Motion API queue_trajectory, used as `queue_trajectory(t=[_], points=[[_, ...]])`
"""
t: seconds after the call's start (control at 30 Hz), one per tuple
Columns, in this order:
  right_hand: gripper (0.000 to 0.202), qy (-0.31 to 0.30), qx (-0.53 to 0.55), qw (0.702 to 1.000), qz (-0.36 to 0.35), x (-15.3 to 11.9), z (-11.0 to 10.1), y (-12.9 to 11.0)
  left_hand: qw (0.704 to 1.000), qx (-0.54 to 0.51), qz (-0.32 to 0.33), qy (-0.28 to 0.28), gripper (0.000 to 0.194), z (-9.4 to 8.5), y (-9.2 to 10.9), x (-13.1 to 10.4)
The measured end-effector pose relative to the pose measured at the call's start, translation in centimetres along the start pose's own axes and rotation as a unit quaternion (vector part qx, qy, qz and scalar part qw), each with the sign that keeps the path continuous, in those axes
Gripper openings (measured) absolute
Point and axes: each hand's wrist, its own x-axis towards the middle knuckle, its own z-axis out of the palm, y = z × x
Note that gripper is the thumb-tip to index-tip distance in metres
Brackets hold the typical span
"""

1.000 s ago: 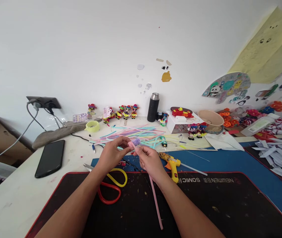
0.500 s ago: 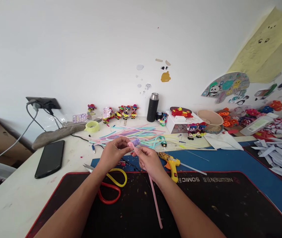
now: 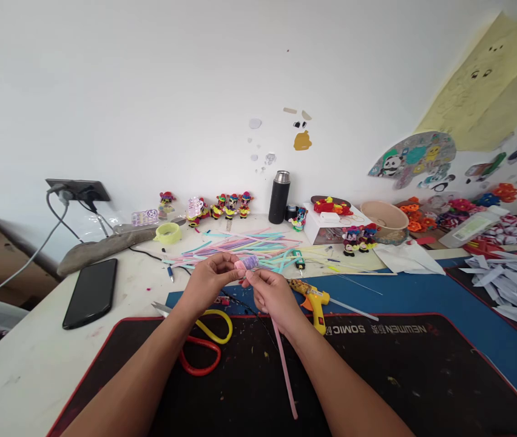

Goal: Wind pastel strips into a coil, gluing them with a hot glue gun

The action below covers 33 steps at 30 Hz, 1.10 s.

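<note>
Between my fingertips is a small coil of pink and purple pipe cleaner [image 3: 248, 262]. My left hand [image 3: 215, 276] pinches its pink end from the left. With thumb and fingers closed, my right hand [image 3: 271, 291] grips a pink pipe cleaner [image 3: 284, 373] close to the coil; its long tail hangs below that hand over the black mat. Scissors [image 3: 201, 355] with one red and one yellow handle lie partly under my left forearm. A yellow glue gun [image 3: 315, 303] with a clear stick in it rests to the right of my right hand.
Loose pastel pipe cleaners [image 3: 240, 246] lie heaped behind my hands. A black flask [image 3: 280, 197] stands by the wall, with several small figures [image 3: 231, 206] left of it. A phone [image 3: 90, 293] is at the left, white paper strips [image 3: 508, 285] at the right. The black mat [image 3: 377, 376] spans the front.
Both hands hold nearly the same place and grip, with only a slight shift at the fingertips by the coil. The view has moved very slightly.
</note>
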Motion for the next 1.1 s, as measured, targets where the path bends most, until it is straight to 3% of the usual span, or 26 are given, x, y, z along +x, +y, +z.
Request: queue_trajectory(t=[0.23,0.5,0.77,1.1], points=[[0.045,0.006,0.008,1.0,0.007,0.1,0.0,-0.1,0.996,-0.085,-0.015,-0.033,0.038,0.5,-0.9,0.0],[0.047,0.021,-0.004,1.0,0.008,0.2,-0.1,0.0,0.993,-0.114,-0.007,-0.025,0.039,1.2,-1.6,-0.1],[0.046,0.017,-0.021,1.0,0.001,0.2,0.0,0.2,0.999,-0.04,0.004,0.011,0.04,1.6,-1.9,-0.3],[0.044,0.025,0.008,1.0,-0.006,0.3,-0.1,0.0,0.996,0.065,0.043,-0.033,0.042,0.7,-1.0,-0.2]])
